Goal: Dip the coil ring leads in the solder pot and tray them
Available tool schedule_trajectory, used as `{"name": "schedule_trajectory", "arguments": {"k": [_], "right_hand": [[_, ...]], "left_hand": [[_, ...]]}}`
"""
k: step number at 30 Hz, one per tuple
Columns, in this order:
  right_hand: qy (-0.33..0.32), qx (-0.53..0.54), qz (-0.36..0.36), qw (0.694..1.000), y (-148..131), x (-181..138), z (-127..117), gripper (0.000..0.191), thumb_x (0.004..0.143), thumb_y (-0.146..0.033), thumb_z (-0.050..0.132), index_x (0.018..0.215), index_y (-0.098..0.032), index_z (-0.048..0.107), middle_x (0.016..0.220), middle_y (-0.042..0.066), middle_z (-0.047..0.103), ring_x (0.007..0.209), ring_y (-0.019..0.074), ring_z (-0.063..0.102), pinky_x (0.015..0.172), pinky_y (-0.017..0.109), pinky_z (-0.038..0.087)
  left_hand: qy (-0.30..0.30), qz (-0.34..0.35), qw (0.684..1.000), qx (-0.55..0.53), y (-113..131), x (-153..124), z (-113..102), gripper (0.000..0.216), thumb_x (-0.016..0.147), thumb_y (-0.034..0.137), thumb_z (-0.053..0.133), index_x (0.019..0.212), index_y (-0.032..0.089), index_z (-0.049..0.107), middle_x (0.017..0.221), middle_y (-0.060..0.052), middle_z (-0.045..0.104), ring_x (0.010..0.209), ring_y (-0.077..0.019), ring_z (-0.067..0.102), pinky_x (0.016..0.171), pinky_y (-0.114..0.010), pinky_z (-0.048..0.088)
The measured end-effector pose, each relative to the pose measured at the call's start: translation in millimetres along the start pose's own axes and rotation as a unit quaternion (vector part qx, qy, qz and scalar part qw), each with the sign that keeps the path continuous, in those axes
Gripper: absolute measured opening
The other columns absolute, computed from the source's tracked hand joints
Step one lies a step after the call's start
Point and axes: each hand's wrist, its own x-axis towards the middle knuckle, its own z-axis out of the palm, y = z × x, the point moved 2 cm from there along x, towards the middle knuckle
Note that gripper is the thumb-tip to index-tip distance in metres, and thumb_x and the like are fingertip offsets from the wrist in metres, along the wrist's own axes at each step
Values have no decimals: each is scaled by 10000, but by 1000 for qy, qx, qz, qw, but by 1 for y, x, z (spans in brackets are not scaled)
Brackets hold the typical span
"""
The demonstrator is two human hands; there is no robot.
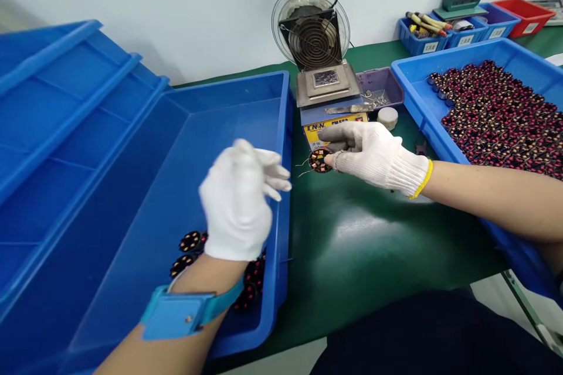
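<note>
Blur smears the left hand [237, 202]; whether its fingers [276, 179] clamp anything, I cannot tell. The right hand [376, 153] pinches a round part [318, 159], thumb [339, 162] covering one edge. It is black with copper-pink patches (two thin wires [304, 173] poke towards the left fingers). Below those, more parts [190, 241] sit half hidden by the wrist [224, 269].
</note>
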Motion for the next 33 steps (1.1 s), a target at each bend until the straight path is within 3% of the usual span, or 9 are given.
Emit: {"name": "schedule_trajectory", "arguments": {"k": [4, 10, 14, 19, 21, 24, 27, 30, 33], "right_hand": [[-9, 2, 2, 1000, -6, -1, 2, 416, 768, -224, 678, 1181, -175, 666, 1057, 40, 699, 1002, 179, 670, 928, 343, 546], [6, 26, 29, 999, -7, 2, -5, 437, 795, -264, 670, 1221, -170, 645, 1015, 40, 703, 961, 166, 676, 952, 358, 536], [15, 25, 32, 999, -6, 1, -4, 436, 790, -287, 682, 1211, -180, 652, 993, 38, 704, 980, 181, 674, 965, 374, 527], [30, 25, 38, 999, -6, 2, -4, 443, 778, -250, 683, 1213, -172, 647, 1003, 32, 699, 983, 173, 673, 980, 363, 519], [31, 33, 37, 998, -8, 2, -4, 445, 779, -245, 680, 1216, -170, 644, 1006, 32, 699, 977, 169, 675, 977, 353, 521], [35, 26, 36, 998, -13, 0, -2, 419, 769, -227, 683, 1182, -163, 660, 1046, 37, 696, 996, 168, 670, 976, 340, 520], [34, 21, 37, 999, -17, -2, 1, 387, 764, -195, 675, 1149, -159, 672, 1084, 39, 690, 1006, 165, 666, 971, 333, 522], [36, 23, 43, 998, -15, -2, 2, 395, 764, -206, 676, 1157, -166, 669, 1076, 32, 692, 1000, 166, 668, 970, 336, 522], [47, 36, 47, 997, -10, -1, 1, 434, 761, -243, 688, 1187, -168, 655, 1055, 32, 693, 1005, 177, 668, 984, 354, 514]], "left_hand": [[-100, 34, 982, 159, 3, -11, 14, 339, 853, 420, 604, 593, 208, 551, 499, 24, 556, 437, -120, 532, 447, -265, 433], [4, -30, 998, -62, 3, -11, 10, 291, 874, 392, 557, 670, 186, 581, 516, 26, 564, 378, -123, 526, 334, -252, 393], [-132, -32, 990, -28, -4, -12, 13, 229, 781, 335, 648, 935, 172, 603, 747, -38, 692, 572, -185, 664, 426, -275, 488], [-302, 47, 943, 128, 11, -25, 18, 115, 714, 319, 656, 677, 214, 626, 659, -28, 686, 512, -155, 597, 479, -286, 486], [-258, 35, 952, 161, 16, -23, 18, 250, 696, 389, 688, 570, 216, 562, 581, -24, 645, 469, -145, 556, 444, -279, 451], [-137, -47, 980, 133, 12, -17, 18, 350, 705, 511, 701, 654, 203, 541, 598, -28, 644, 485, -153, 581, 455, -282, 466], [-175, -103, 977, 68, 4, -17, 27, 342, 796, 504, 638, 679, 200, 531, 576, -20, 646, 462, -160, 611, 404, -265, 455], [-176, -77, 981, 1, 3, -20, 29, 221, 839, 361, 610, 699, 193, 579, 588, -14, 658, 474, -165, 636, 413, -275, 498], [-53, -6, 995, -89, 8, -19, 17, 89, 832, 282, 625, 785, 207, 615, 684, 8, 672, 551, -161, 660, 493, -311, 559]]}}
